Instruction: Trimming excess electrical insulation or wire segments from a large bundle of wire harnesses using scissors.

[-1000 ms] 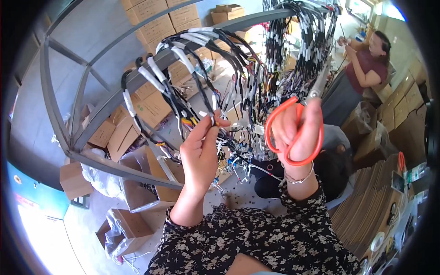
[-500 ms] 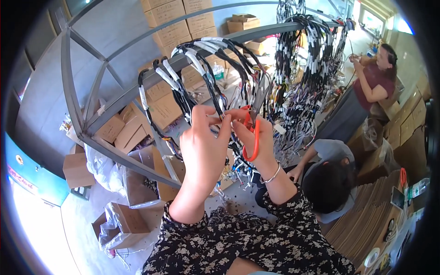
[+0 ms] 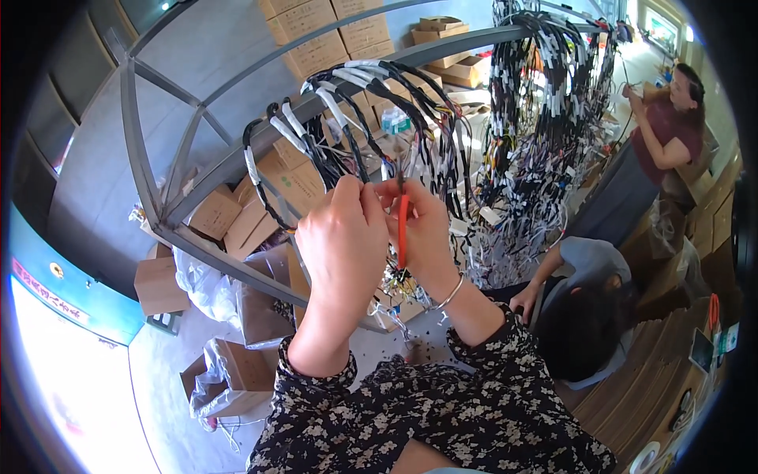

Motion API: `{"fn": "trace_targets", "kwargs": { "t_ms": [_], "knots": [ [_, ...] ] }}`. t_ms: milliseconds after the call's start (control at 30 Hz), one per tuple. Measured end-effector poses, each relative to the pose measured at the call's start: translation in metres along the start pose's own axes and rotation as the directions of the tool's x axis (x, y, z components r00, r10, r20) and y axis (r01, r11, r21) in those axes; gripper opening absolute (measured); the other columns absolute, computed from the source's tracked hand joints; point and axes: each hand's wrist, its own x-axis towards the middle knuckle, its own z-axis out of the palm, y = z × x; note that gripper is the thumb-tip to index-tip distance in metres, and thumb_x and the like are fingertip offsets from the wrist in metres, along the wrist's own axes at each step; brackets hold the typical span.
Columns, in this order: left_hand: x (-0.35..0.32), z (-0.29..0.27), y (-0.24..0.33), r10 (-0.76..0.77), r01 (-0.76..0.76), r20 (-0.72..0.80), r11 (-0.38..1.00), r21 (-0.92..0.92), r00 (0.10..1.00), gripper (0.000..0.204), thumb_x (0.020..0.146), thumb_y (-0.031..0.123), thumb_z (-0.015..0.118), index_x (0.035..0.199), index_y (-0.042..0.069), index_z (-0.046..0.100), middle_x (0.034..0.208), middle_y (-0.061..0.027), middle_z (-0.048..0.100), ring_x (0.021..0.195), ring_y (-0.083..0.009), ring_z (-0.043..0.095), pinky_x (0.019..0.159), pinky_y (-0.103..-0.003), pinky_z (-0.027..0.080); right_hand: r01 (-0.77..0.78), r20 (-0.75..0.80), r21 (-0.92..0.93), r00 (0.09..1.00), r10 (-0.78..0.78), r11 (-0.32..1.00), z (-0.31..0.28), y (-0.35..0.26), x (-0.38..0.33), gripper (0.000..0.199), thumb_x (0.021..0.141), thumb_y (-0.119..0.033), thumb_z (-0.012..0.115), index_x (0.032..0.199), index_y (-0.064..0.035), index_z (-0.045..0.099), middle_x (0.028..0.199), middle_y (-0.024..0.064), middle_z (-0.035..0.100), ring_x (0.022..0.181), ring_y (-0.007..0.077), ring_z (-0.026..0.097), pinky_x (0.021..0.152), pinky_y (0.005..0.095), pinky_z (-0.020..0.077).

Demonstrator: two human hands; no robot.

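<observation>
My right grip [image 3: 426, 237] is closed around orange-handled scissors [image 3: 403, 233], with the tip pointing up, toward the grey rail [image 3: 462, 43]. I see the scissors almost from their edge, so I cannot tell if the blades stand apart. My left grip [image 3: 341, 237] is curled, its back toward me, and its fingertips are hidden; I cannot tell what it is pinching, if anything.

One second ago the right grip was well apart from the left one; now the two are together, below the rail. In my judgement, this brings the scissors to the same place where the left grip works. A wire harness [image 3: 335, 104] with a white sleeve hangs over the rail and goes down toward my grips. Whether the blades touch a wire, I cannot see.

Farther along the rail hangs a thick mass of other harnesses [image 3: 545, 87]. Below the rail, a white tag [image 3: 489, 215] is among the wires; I cannot make out any writing on it. Behind the rail stand stacked cartons [image 3: 304, 51] with dark printing, too small for reading. To the left of the rail, a teal panel [image 3: 95, 296] carries a reddish strip [image 3: 51, 296] of characters, maybe a sign. To the right of the rail, one co-worker [image 3: 600, 257] crouches and a standing co-worker [image 3: 663, 146] holds a cable.
</observation>
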Motion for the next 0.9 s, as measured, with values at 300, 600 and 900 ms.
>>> {"fn": "trace_targets", "kwargs": {
  "t_ms": [300, 600, 900],
  "knots": [
    [-0.002, 0.0, -0.009, 0.218, -0.21, -0.066, 0.971, 0.113, 0.974, 0.009, 0.088, 0.009, 0.069, 0.084, 0.003, 0.063, 0.088, -0.0094, 0.055, 0.058, -0.029, 0.061, 0.051, -0.038, 0.05, -0.018, 0.077, -0.06, 0.997, 0.023, 0.998, -0.005, -0.009, 0.002, 0.026, 0.089, -0.017, 0.076, 0.099, 0.0003, 0.059, 0.083, 0.0077, 0.065, 0.072, 0.0125, 0.057, 0.066, 0.0292, 0.0489],
    [0.004, 0.017, -0.037, 0.228, -0.233, -0.052, 0.926, -0.297, 0.972, 0.011, 0.081, 0.0, 0.073, 0.085, 0.003, 0.063, 0.087, -0.0076, 0.054, 0.054, -0.0191, 0.055, 0.046, -0.031, 0.044, -0.045, 0.114, -0.081, 0.992, 0.054, 0.996, -0.018, -0.018, 0.012, 0.021, 0.089, -0.014, 0.076, 0.095, 0.0032, 0.067, 0.075, 0.0058, 0.069, 0.067, 0.0079, 0.061, 0.061, 0.0239, 0.0499],
    [0.004, 0.04, -0.06, 0.405, -0.427, -0.174, 0.896, -0.121, 0.898, 0.015, 0.078, -0.005, 0.074, 0.089, 0.0, 0.065, 0.088, -0.0067, 0.057, 0.056, -0.0112, 0.054, 0.047, -0.025, 0.041, -0.156, 0.176, 0.119, 0.975, 0.133, 0.981, -0.025, -0.007, 0.015, 0.021, 0.091, -0.015, 0.075, 0.096, 0.0044, 0.068, 0.078, 0.0062, 0.07, 0.068, 0.0075, 0.061, 0.06, 0.0222, 0.049]
  ]
}}
